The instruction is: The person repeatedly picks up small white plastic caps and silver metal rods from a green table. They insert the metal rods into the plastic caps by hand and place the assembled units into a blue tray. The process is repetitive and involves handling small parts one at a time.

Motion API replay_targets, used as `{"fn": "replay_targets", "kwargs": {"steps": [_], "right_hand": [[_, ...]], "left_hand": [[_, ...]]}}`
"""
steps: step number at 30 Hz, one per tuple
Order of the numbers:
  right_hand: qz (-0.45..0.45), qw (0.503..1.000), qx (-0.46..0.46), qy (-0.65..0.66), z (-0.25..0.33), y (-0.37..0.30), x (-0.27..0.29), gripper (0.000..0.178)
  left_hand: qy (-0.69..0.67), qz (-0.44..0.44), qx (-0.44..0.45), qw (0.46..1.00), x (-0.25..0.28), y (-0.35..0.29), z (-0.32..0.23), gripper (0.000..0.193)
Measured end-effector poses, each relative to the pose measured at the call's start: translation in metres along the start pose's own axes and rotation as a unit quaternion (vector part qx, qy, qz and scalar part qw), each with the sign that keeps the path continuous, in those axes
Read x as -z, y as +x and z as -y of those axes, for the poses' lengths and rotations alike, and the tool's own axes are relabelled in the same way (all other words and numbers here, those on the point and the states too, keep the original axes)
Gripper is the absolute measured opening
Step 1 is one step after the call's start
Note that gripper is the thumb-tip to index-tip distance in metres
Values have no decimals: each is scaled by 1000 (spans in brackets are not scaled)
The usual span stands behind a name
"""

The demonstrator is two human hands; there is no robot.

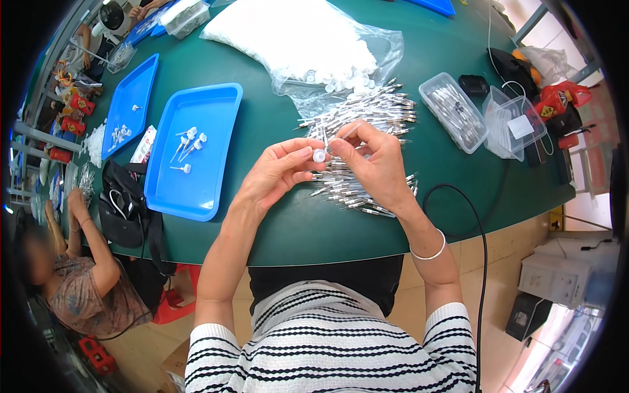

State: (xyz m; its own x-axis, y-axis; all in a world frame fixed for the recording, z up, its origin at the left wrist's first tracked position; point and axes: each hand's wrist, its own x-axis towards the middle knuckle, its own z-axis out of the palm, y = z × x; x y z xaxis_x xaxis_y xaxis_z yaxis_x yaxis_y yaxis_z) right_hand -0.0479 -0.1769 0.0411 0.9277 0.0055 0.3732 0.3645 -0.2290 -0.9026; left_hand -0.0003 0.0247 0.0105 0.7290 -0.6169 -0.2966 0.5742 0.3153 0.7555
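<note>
My left hand (278, 169) pinches a small white round plastic cap (319, 155) between thumb and fingers. Close beside it, my right hand (372, 159) has its thumb and forefinger closed around a thin metal rod (326, 136), whose tip is near the cap. Whether rod and cap are joined I cannot tell. Under and behind both hands lies a heap of slim metal rods (367, 108). Beyond the heap, a large clear plastic bag (386, 46) spills many white caps (347, 69). To my left, a blue tray (190, 203) holds several caps with rods attached (190, 141).
A second blue tray (134, 85) stands farther left, near a black bag (121, 203). On the right are a clear box of rods (452, 111), an open clear container (514, 121) and a black cable (475, 219). Another person (92, 275) sits at the left.
</note>
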Motion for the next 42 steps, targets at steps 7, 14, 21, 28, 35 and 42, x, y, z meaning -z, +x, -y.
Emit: {"fn": "replay_targets", "kwargs": {"steps": [7, 14, 21, 28, 35, 42], "right_hand": [[-5, 1000, 5, 7, -6, -1, -1, 13], [-5, 999, 19, -31, -6, 0, 0, 14], [-19, 996, 52, -64, -7, -1, -3, 15], [-34, 990, 80, -114, -3, -2, -4, 14], [-33, 987, 92, -125, 1, -2, -3, 13], [-28, 986, 94, -133, 4, -2, -3, 12]], "left_hand": [[-15, -1, 15, 1000, -1, 1, 1, 29], [-15, -3, 17, 1000, -1, 1, 1, 28], [-11, -7, 12, 1000, -2, 0, 1, 26], [-16, -6, 14, 1000, -2, 1, 1, 26], [-36, 37, 17, 999, 6, 3, 3, 27], [-34, 33, 18, 999, 6, 3, 4, 27]]}}
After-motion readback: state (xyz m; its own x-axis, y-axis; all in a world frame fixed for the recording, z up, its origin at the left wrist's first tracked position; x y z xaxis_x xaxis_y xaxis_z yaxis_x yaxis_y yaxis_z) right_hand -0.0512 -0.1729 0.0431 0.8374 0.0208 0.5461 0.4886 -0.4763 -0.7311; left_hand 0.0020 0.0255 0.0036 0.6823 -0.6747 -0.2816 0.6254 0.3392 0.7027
